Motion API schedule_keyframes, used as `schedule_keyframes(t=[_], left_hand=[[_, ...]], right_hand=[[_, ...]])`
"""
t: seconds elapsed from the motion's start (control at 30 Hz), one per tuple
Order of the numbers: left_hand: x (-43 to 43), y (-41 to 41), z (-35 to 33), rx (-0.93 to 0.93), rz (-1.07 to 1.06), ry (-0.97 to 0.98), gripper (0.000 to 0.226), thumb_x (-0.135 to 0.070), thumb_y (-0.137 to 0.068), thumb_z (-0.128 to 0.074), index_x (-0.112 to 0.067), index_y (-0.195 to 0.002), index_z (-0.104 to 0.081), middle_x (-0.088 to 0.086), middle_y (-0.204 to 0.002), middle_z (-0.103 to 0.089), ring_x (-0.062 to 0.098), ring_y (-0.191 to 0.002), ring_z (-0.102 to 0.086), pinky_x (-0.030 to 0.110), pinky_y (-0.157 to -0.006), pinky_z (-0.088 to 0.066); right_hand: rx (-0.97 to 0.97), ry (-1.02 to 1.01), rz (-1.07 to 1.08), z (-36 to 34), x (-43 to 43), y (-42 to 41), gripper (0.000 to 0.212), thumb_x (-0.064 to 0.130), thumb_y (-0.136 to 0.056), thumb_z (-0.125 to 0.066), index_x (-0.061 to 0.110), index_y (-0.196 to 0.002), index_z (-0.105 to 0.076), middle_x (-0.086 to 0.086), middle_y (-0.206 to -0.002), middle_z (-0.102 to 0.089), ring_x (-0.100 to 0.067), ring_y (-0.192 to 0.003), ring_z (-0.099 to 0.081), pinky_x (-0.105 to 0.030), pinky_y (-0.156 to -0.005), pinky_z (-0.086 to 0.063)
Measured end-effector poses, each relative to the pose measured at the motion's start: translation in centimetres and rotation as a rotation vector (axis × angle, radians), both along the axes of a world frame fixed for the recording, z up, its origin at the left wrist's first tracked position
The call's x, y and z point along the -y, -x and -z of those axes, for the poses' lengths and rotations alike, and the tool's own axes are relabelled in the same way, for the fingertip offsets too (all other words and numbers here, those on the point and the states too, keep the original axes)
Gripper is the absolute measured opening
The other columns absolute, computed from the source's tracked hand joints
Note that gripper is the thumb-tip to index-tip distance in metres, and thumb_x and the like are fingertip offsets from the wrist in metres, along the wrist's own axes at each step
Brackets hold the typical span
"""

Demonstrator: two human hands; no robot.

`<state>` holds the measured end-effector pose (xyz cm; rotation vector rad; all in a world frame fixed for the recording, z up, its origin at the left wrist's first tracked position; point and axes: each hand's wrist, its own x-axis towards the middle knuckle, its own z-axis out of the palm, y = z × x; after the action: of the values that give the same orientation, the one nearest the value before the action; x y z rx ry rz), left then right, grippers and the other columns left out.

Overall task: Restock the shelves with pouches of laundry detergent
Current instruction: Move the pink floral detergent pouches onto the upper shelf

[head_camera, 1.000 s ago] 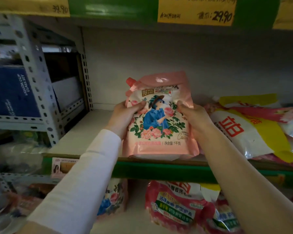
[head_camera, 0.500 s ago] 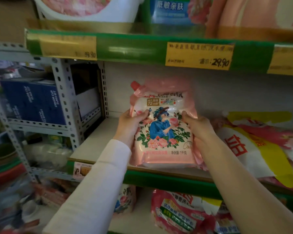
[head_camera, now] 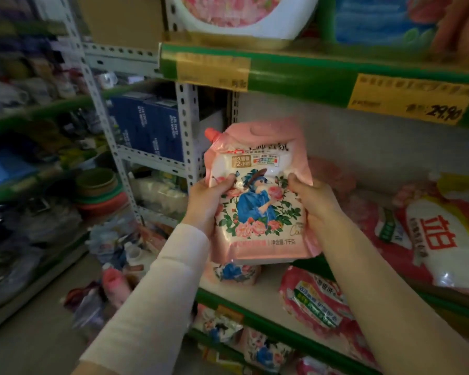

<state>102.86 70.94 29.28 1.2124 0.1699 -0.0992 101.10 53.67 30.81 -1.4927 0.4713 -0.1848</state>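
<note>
A pink detergent pouch (head_camera: 257, 196), printed with a figure in blue among roses and topped by a red spout, is upright in front of the middle shelf (head_camera: 317, 265). My left hand (head_camera: 207, 203) grips its left edge and my right hand (head_camera: 313, 197) its right edge. The pouch's bottom hangs over the shelf's green front edge. Whether it touches the shelf board is hidden. To the right on that shelf lies a white, yellow and red pouch (head_camera: 441, 234) on its side.
The shelf above (head_camera: 295, 74) carries yellow price tags and large containers. A lower shelf holds a red pouch (head_camera: 314, 301) and a floral pouch (head_camera: 233, 273). A grey perforated rack (head_camera: 186, 131) with blue boxes stands left. Clutter covers the floor at lower left.
The view has swung left and pulled back. The pouch, earlier standing on the shelf board, now sits at the shelf's front edge, still gripped by both hands.
</note>
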Motion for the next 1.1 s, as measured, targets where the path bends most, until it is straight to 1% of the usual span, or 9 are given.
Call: schedule_keyframes(t=[0.13, 0.2, 0.3, 0.47, 0.6, 0.77, 0.83, 0.93, 1.1], left_hand=[[-3.8, 1.9, 1.4, -0.003, -0.105, -0.002, 0.023, -0.014, -0.081, -0.071, -0.004, -0.100, -0.064, 0.014, -0.082, -0.073, 0.024, -0.068, -0.071, 0.036, -0.067, -0.059], [-5.5, 2.8, 2.1, -0.014, -0.158, 0.003, 0.027, -0.014, -0.081, -0.072, 0.000, -0.103, -0.064, 0.016, -0.086, -0.073, 0.026, -0.071, -0.071, 0.038, -0.070, -0.059], [-7.7, 4.7, 3.5, -0.035, -0.227, 0.033, 0.029, -0.012, -0.081, -0.071, -0.001, -0.106, -0.064, 0.018, -0.092, -0.072, 0.031, -0.078, -0.071, 0.043, -0.075, -0.058], [-9.9, 8.8, 6.9, -0.051, -0.369, 0.031, 0.007, -0.014, -0.084, -0.068, -0.012, -0.090, -0.064, 0.008, -0.077, -0.074, 0.023, -0.066, -0.071, 0.033, -0.061, -0.057], [-10.6, 13.0, 10.1, -0.087, -0.522, 0.046, 0.014, -0.017, -0.085, -0.067, -0.013, -0.097, -0.064, 0.010, -0.084, -0.074, 0.025, -0.075, -0.072, 0.038, -0.068, -0.059], [-10.9, 19.1, 12.9, -0.080, -0.748, 0.056, 0.009, -0.010, -0.087, -0.063, -0.013, -0.096, -0.064, 0.005, -0.081, -0.074, 0.021, -0.074, -0.071, 0.035, -0.069, -0.059], [-11.3, 21.8, 13.6, -0.087, -0.829, 0.067, 0.012, -0.009, -0.086, -0.063, -0.011, -0.098, -0.064, 0.004, -0.080, -0.074, 0.019, -0.072, -0.071, 0.032, -0.066, -0.058], [-12.1, 26.0, 14.2, -0.090, -0.946, 0.082, 0.012, -0.007, -0.086, -0.063, -0.010, -0.098, -0.063, 0.001, -0.076, -0.074, 0.015, -0.069, -0.071, 0.028, -0.062, -0.057], [-13.1, 33.4, 15.9, -0.116, -1.117, 0.109, 0.012, -0.007, -0.086, -0.064, -0.012, -0.097, -0.064, 0.001, -0.079, -0.074, 0.016, -0.073, -0.071, 0.032, -0.071, -0.059]], right_hand=[[0.019, 0.037, -0.085, 1.5, -3.7, -0.1, 0.007, 0.021, -0.087, -0.066, 0.014, -0.086, -0.063, -0.006, -0.074, -0.067, -0.017, -0.065, -0.066, -0.029, -0.063, -0.056], [0.017, 0.020, -0.138, 2.6, -5.4, -0.2, 0.006, 0.022, -0.087, -0.066, 0.020, -0.082, -0.063, -0.007, -0.078, -0.070, -0.019, -0.069, -0.068, -0.035, -0.070, -0.056], [-0.023, -0.013, -0.259, 4.2, -7.7, 0.2, 0.006, 0.028, -0.088, -0.063, 0.021, -0.087, -0.063, -0.003, -0.073, -0.073, -0.019, -0.067, -0.071, -0.035, -0.067, -0.056], [-0.027, 0.002, -0.468, 7.2, -10.4, 1.8, 0.010, 0.029, -0.090, -0.060, 0.022, -0.095, -0.064, -0.002, -0.079, -0.074, -0.018, -0.074, -0.072, -0.036, -0.070, -0.057], [-0.093, 0.028, -0.645, 10.2, -12.2, 3.5, 0.022, 0.035, -0.088, -0.060, 0.024, -0.107, -0.063, -0.004, -0.094, -0.074, -0.021, -0.083, -0.072, -0.045, -0.079, -0.058], [-0.074, 0.087, -0.822, 13.1, -14.7, 6.6, 0.015, 0.031, -0.089, -0.061, 0.022, -0.100, -0.065, -0.011, -0.104, -0.070, -0.028, -0.096, -0.067, -0.051, -0.088, -0.053], [-0.087, 0.071, -0.895, 13.7, -15.8, 8.5, 0.014, 0.028, -0.090, -0.060, 0.020, -0.101, -0.064, -0.014, -0.102, -0.069, -0.030, -0.095, -0.066, -0.050, -0.087, -0.053], [-0.100, 0.051, -1.014, 14.7, -17.8, 11.3, 0.006, 0.024, -0.092, -0.058, 0.027, -0.088, -0.063, 0.000, -0.093, -0.069, -0.021, -0.095, -0.066, -0.043, -0.090, -0.052], [-0.124, 0.099, -1.174, 16.7, -21.4, 16.8, 0.009, 0.028, -0.089, -0.061, 0.022, -0.094, -0.066, -0.010, -0.103, -0.070, -0.028, -0.099, -0.066, -0.048, -0.091, -0.052]])
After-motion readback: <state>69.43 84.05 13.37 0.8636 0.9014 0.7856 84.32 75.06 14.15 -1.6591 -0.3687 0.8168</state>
